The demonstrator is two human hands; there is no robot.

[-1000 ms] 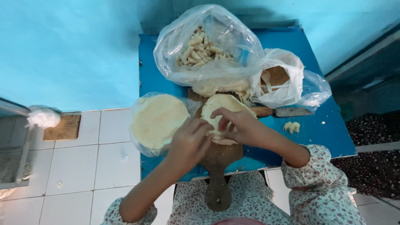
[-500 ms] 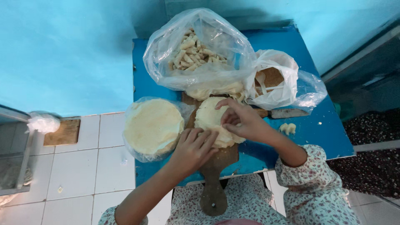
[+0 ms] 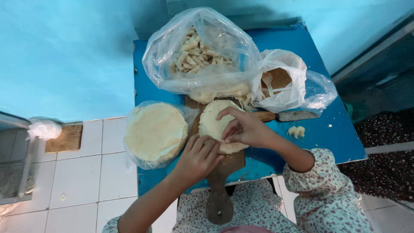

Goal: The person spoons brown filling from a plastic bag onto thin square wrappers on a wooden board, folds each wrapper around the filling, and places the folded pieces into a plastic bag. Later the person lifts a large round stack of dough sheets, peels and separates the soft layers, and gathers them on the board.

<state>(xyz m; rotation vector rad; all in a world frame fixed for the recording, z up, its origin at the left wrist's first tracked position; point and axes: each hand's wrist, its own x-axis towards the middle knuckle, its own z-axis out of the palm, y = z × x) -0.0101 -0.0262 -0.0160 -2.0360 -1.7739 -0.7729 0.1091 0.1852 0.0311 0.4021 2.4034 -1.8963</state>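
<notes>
The thin round pale dough sheet (image 3: pixel 215 123) lies flat on the brown wooden paddle board (image 3: pixel 220 181), which sits on the blue bench (image 3: pixel 327 129) in front of the person. The dough looks soft, light and floppy, and it would likely tear or stretch if pulled hard, so its near edge is a good place to take it, gently. The left hand (image 3: pixel 199 156) rests on that near edge with its grip pressed together, fingers curled onto the dough. The right hand (image 3: pixel 243 128) lies on top, its grip pinching a fold of dough. Just beside the board sits a round stack of pale sheets in clear plastic (image 3: pixel 155 131). The hands hide the fold itself. The 2 plastic bags behind cover part of the board, and what is inside the white crumpled plastic bag (image 3: pixel 280 80) is hard to make out.
</notes>
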